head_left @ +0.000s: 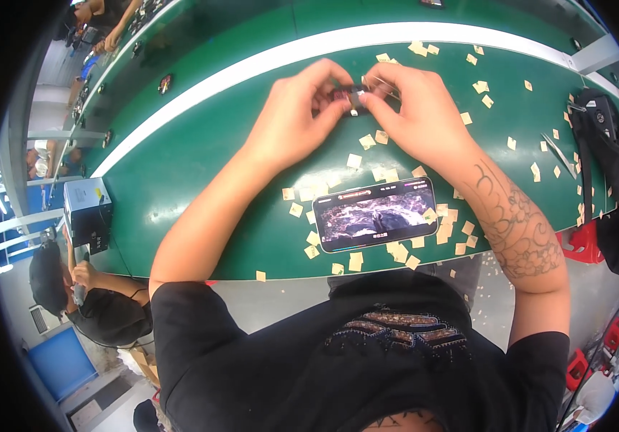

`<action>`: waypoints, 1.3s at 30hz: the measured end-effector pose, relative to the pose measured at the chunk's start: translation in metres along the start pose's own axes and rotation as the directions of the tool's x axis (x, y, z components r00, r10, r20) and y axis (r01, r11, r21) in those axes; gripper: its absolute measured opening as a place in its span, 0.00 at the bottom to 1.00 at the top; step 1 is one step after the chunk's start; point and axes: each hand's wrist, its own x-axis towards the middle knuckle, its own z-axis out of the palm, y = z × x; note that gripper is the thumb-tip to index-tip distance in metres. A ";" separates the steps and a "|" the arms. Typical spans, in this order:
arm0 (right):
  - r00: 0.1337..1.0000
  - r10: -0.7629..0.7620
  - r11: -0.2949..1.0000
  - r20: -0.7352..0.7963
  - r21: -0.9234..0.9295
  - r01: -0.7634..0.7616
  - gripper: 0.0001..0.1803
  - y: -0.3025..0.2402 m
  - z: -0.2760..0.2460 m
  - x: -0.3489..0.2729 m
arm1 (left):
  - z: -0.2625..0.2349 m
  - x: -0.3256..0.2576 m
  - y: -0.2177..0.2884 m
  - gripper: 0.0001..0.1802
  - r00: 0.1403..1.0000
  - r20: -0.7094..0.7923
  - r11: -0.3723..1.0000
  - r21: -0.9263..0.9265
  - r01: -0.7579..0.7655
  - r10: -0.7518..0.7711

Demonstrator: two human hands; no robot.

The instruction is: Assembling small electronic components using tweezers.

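A small dark assembly [347, 94] with a reddish patch is held between my two hands above the green worktable [201, 194]. My left hand [296, 111] pinches its left side with thumb and fingertips. On its other side, my right hand [419, 104] grips it with bent fingers and the thumb pressed on top. A thin light strand shows by the right fingers, too fine to name. Nearer to me lies a phone [376, 214], face up with a video on its screen. Small cream paper squares [354, 160] are scattered around it and under my right arm.
Tweezers [561, 154] lie at the right beside a black bag [600, 126]. A white and black box [88, 209] stands at the table's left end. Beyond a white rail [309, 45], a green belt carries small assemblies [165, 83]. Another person [101, 306] works at the left.
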 end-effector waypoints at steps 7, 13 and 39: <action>0.963 -0.130 0.990 -0.237 -0.086 0.112 0.13 0.018 -0.006 -0.001 | -0.048 0.075 -0.078 0.14 0.926 -0.373 0.958 0.279 0.061 0.049; 0.936 -0.257 0.966 -0.241 -0.100 0.239 0.07 0.032 -0.006 0.008 | -0.088 0.088 -0.127 0.18 0.947 -0.318 0.859 0.497 0.121 0.051; 0.911 -0.300 0.949 -0.283 -0.180 0.257 0.08 0.035 -0.013 0.015 | -0.049 -0.006 -0.059 0.27 0.916 -0.155 0.852 0.450 -0.267 0.369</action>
